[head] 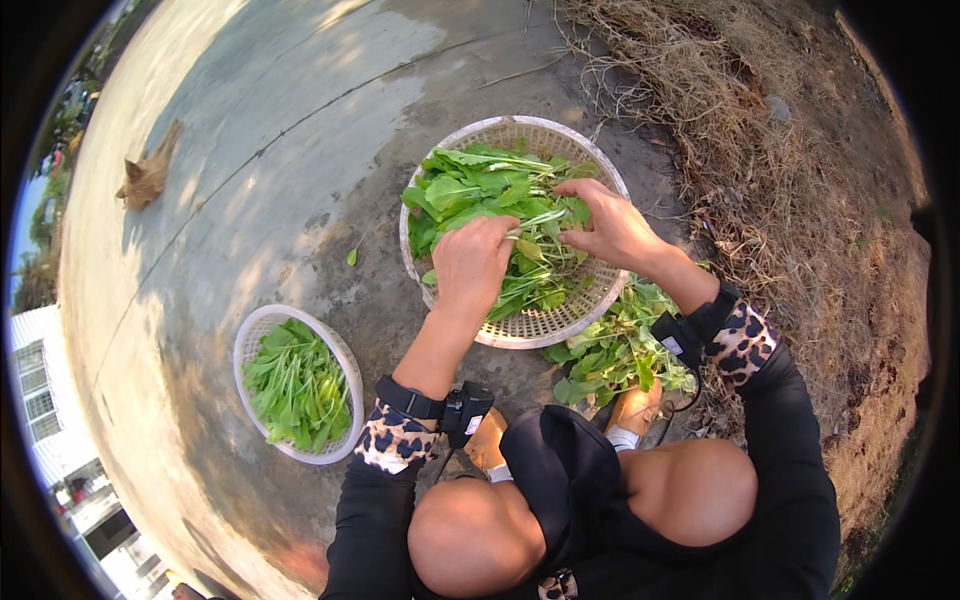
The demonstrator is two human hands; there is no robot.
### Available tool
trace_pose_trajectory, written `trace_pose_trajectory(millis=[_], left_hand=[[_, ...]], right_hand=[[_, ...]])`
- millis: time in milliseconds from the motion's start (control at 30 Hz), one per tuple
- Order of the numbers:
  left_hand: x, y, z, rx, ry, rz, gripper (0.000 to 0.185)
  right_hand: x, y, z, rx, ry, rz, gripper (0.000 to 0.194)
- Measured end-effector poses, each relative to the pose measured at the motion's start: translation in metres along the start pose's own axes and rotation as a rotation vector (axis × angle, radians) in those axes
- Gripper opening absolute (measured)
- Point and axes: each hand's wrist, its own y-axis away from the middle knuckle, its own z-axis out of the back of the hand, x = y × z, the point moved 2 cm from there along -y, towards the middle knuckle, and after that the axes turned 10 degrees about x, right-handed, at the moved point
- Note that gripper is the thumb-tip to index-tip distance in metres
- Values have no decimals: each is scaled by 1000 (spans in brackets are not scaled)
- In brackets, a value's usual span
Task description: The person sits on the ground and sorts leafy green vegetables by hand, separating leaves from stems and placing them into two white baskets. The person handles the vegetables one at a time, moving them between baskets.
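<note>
A large round plastic basket (517,337) with slotted walls stands before me, holding a heap of leafy greens (457,191) with pale stems. My left hand (474,259) is over the heap, its fingers closed on the stems of some greens. Those pale stems (544,217) reach from it towards the right. At their far end is my right hand (611,225), thumb and fingers apart; whether its fingertips touch a stem is hard to tell. The fingertips of the left hand are partly hidden.
A smaller white basket (244,352) of greens stands at the left. Loose greens (600,360) lie on the ground by my right foot. Dry stalks (720,142) cover the right side. A brown animal (146,176) is on the concrete farther off, and a single leaf (352,256) lies nearer.
</note>
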Motion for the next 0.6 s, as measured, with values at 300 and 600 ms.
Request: trace_pose_trajectory(millis=[300,600], left_hand=[[-11,13,0,27,-31,-126,18],[-28,19,5,-120,19,-311,24]], right_hand=[[4,23,2,241,-685,-279,31],[12,47,7,147,-890,-238,17]])
